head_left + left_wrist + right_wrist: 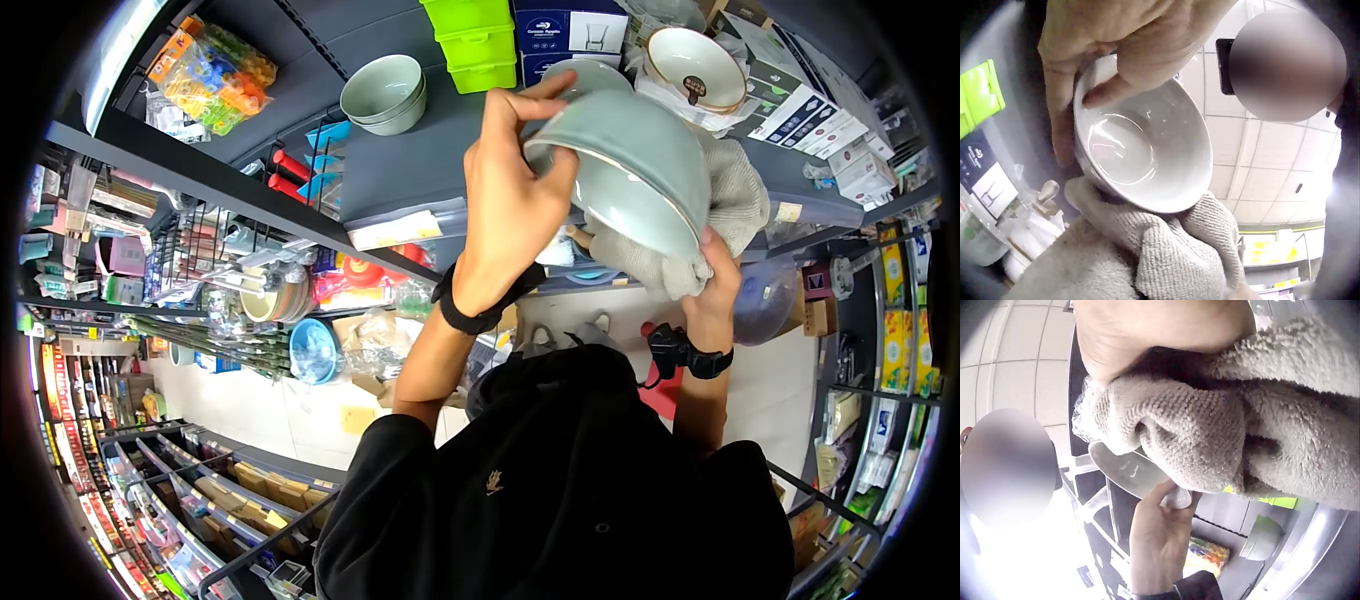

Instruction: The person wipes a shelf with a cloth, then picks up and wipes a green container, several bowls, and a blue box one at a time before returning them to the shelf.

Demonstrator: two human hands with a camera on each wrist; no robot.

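Observation:
A pale grey-green bowl (640,165) is held up on its side in front of the shelf, its glossy inside facing the person. My left hand (512,195) pinches its rim, thumb on the inner wall and fingers along the outside. On the opposite side, a beige-grey towel (738,185) is bunched against the bowl, with my right hand (715,285) gripping it. In the left wrist view the towel (1179,256) wraps the lower rim of the bowl (1175,144). Most of the right hand's fingers are hidden by cloth in the right wrist view.
Two stacked green-grey bowls (385,95) stand on the shelf (400,170) at the left. Behind the held bowl is another pale bowl (590,75). Lime green boxes (475,45), a brown-rimmed white bowl (695,70) and cartons (815,100) line the back. Stocked racks surround the aisle.

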